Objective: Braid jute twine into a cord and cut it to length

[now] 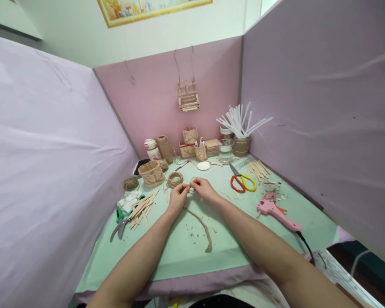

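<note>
My left hand (179, 198) and my right hand (205, 189) meet over the middle of the table, fingertips almost touching. Both are closed in a pinch on thin jute twine. From under my left hand a braided length of jute twine (201, 221) curves down toward the table's front, its frayed end lying on the cloth. A thin loop of twine shows by my right fingertips. Just behind the hands lies a coil of jute twine (175, 179). How the strands cross between the fingers is too small to make out.
On the left are wooden sticks (144, 208), pruning shears (119, 226), a twine ball (131, 183) and a woven basket (151, 173). Scissors (241, 179) and a pink glue gun (278, 214) lie right. A cup of water (225, 152) and jar of white sticks (241, 146) stand behind.
</note>
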Motion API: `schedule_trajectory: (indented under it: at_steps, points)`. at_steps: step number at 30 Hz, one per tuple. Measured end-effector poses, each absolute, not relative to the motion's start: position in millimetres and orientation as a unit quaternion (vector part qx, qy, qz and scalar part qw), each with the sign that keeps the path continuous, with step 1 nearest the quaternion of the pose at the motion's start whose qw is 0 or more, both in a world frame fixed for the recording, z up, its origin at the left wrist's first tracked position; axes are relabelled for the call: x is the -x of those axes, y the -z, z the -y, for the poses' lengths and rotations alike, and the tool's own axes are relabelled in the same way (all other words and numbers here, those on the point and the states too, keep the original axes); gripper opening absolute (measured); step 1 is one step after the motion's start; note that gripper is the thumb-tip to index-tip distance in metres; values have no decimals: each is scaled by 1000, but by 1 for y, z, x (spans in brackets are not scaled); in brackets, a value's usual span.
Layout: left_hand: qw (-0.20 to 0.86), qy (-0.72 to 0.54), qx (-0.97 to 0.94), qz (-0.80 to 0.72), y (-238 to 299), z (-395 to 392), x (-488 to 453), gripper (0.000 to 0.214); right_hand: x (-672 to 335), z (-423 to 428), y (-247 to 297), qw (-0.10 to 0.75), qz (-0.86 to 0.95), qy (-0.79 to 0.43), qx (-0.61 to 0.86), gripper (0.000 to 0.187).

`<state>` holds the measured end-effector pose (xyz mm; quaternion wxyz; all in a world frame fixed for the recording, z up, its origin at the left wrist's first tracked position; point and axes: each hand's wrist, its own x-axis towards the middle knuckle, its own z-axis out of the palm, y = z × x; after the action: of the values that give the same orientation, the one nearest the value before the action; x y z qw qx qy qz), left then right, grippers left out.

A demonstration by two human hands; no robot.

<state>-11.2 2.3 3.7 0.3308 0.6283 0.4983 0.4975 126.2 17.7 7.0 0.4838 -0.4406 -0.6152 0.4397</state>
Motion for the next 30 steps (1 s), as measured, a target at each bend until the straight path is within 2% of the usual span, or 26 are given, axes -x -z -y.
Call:
schedule_trajectory:
  at_steps: [6,19,25,30]
  points:
    - [348,-512,-610,-494,-2,-2,11,25,-129,-13,-16,458,563,-543,423,12]
    - [350,-523,-607,-485,-4,-1,13,29,-125,-15,-9,447,518,-560,468,18]
    - [360,-511,-626,-466,-3,-2,13,30,-126,-15,-11,459,513,-593,417,19]
    - [344,-524,-616,-477,-2,-2,12,26,-127,-15,-13,484,580,-499,426,15]
